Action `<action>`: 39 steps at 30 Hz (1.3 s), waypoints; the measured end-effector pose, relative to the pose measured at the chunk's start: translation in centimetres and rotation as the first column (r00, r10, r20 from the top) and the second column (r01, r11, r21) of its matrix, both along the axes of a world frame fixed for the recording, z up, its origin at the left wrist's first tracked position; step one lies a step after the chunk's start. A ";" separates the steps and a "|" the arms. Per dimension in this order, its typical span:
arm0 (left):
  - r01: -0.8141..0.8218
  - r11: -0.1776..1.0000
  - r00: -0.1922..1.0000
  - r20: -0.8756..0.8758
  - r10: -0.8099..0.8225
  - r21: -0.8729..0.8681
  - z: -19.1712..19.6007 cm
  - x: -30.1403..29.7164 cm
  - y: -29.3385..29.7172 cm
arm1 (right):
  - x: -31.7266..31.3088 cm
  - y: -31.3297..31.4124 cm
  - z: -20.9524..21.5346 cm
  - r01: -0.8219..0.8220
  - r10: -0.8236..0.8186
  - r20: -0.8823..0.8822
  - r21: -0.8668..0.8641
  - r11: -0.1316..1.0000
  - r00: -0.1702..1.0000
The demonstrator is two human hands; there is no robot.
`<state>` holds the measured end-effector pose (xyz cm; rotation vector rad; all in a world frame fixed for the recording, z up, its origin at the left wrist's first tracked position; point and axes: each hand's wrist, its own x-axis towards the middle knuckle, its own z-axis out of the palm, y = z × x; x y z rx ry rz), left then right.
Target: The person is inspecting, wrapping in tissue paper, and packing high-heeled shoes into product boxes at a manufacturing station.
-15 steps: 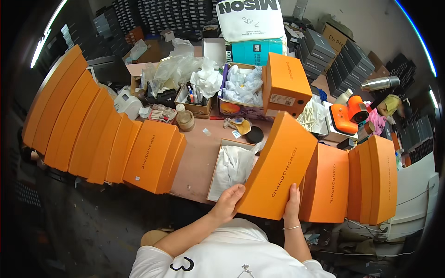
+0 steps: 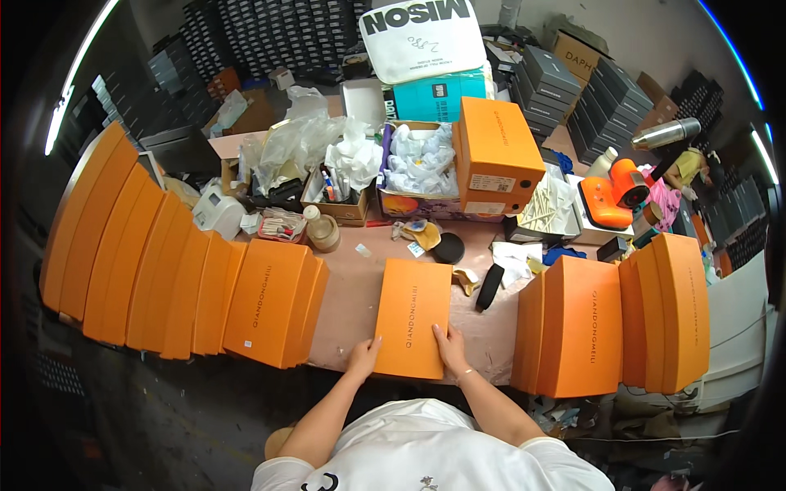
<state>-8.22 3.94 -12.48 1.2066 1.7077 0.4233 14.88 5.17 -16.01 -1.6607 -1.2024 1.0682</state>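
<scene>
An orange shoebox lid [image 2: 413,315] sits over the shoebox in front of me, hiding its inside. My left hand [image 2: 363,357] grips the lid's near left side, fingers against the edge. On the opposite side, my right hand [image 2: 450,344] holds the near right edge, its thumb resting at the rim. Beyond the lid lie a round black object [image 2: 447,248] and a soft yellowish cloth [image 2: 424,234]. A black brush-like object [image 2: 490,287] lies to the right, beside a white cloth [image 2: 517,260].
Stacked orange boxes flank the pink tabletop [image 2: 348,307], on the left [image 2: 270,303] and right [image 2: 573,327]. Behind stand a box of crumpled tissue [image 2: 422,159], two stacked orange boxes [image 2: 499,155], a bottle [image 2: 321,229] and an orange device [image 2: 610,200].
The lid has come left and down from its raised tilt onto the open box, covering the white tissue. Both hands moved with it. The brush-like object and cloths behind it came into view.
</scene>
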 end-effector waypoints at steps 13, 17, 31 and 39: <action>0.021 0.989 0.243 0.960 0.140 -0.149 7.1 3.2 -1.2 | 3.7 -5.5 21.1 -0.170 0.153 0.092 0.230 0.958 0.984; 0.462 0.879 0.083 0.992 0.093 -0.121 13.1 11.0 1.8 | 12.5 -9.9 27.7 0.064 -0.025 -0.122 0.329 0.942 0.992; 0.791 0.562 -0.511 0.244 0.824 -0.241 13.4 13.2 -2.5 | 5.9 -10.5 25.4 -0.098 0.211 -0.532 0.232 0.968 0.820; 0.672 0.696 -0.647 0.259 0.718 -0.251 11.9 10.0 -2.4 | 4.3 -8.7 24.4 -0.262 0.303 -0.107 0.291 0.920 0.947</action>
